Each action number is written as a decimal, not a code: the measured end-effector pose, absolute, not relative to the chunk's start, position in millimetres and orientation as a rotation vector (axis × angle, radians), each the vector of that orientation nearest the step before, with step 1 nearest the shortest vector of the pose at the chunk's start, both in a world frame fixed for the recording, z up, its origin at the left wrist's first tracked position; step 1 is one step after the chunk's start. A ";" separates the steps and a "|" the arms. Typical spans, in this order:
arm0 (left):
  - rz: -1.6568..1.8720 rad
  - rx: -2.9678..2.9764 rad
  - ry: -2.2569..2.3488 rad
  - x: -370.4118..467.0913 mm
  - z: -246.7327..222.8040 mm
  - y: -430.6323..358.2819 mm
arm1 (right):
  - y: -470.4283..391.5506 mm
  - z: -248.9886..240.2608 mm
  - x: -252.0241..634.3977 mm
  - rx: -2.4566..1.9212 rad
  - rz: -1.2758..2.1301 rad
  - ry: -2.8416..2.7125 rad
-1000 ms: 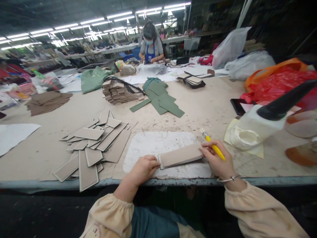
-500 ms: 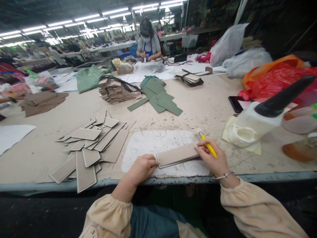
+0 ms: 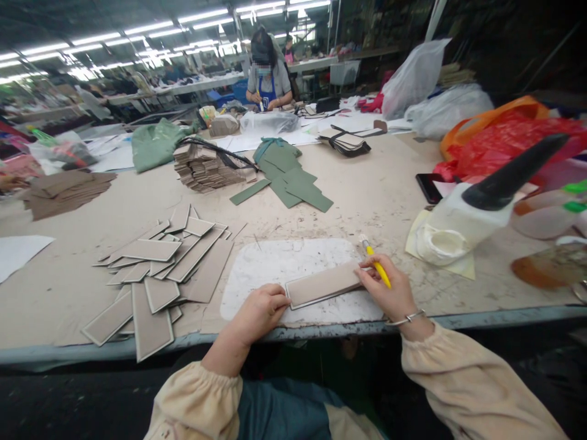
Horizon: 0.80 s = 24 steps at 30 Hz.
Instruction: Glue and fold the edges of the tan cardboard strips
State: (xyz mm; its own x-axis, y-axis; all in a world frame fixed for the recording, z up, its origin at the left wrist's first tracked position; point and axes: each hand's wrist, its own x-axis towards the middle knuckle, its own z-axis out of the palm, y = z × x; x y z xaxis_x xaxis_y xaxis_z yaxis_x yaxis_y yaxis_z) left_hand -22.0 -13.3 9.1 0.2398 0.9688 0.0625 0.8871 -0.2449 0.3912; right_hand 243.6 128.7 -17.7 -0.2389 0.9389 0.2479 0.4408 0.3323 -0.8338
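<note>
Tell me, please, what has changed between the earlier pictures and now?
The view has swung slightly, so everything sits further left in the picture. At the far left edge, another person's hand has come into view. Nothing was newly grasped or released: the left hand stays at one end of the beige strip, and the right hand keeps the other end and the yellow-handled brush.

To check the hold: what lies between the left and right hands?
In the head view, a beige strip spans from the left hand to the right hand, over a white board.
</note>
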 end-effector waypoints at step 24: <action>0.424 2.312 1.724 -22.2 9.2 -14.0 | 129.0 -15.1 241.7 -1.241 0.793 -1.863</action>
